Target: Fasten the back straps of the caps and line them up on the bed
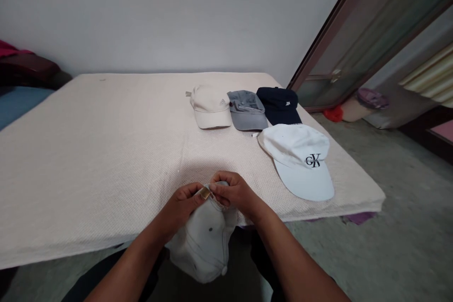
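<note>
Both my hands grip a light grey cap (205,240) at the near edge of the bed, its crown hanging down toward me. My left hand (184,205) pinches the cap's back strap at a brass buckle (204,193). My right hand (235,193) is closed on the strap beside it, thumb and fingers pressed together. A white cap with a dark logo (299,160) lies on the bed to the right of my hands.
A cream textured cover (106,151) lies over the bed. At its far right lie a cream cap (210,106), a grey cap (247,109) and a navy cap (278,104) in a row. A glass door frame (339,47) leans at right over a concrete floor (406,226).
</note>
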{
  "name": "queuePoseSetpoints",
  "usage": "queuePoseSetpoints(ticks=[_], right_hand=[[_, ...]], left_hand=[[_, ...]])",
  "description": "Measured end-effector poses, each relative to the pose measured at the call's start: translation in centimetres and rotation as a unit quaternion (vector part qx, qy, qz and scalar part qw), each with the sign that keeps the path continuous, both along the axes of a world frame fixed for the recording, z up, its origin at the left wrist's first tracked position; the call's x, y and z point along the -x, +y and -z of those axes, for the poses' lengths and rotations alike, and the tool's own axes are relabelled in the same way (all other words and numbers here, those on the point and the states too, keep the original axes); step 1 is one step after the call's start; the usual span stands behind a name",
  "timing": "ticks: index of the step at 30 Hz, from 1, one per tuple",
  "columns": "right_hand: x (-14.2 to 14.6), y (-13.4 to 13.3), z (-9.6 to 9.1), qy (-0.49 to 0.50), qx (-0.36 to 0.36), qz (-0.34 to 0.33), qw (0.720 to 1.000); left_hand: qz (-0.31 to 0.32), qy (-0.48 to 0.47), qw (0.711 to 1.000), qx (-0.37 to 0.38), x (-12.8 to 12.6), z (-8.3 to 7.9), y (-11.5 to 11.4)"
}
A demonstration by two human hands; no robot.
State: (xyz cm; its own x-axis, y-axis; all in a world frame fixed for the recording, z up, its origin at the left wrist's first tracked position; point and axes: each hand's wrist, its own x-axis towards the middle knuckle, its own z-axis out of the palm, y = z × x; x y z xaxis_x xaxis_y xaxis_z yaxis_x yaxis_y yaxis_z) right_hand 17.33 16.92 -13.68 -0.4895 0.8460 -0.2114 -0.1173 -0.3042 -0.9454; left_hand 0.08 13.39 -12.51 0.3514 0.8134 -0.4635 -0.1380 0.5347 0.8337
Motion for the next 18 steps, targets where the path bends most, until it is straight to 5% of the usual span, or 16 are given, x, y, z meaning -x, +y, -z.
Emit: queuePoseSetpoints(ticks=[18], right_hand=[[-0.63,0.14,-0.23,0.028,0.054,-0.063,0.996]], left_hand=[[0.003,-0.011,1.000,0.006,0.08,-0.11,-0.04]])
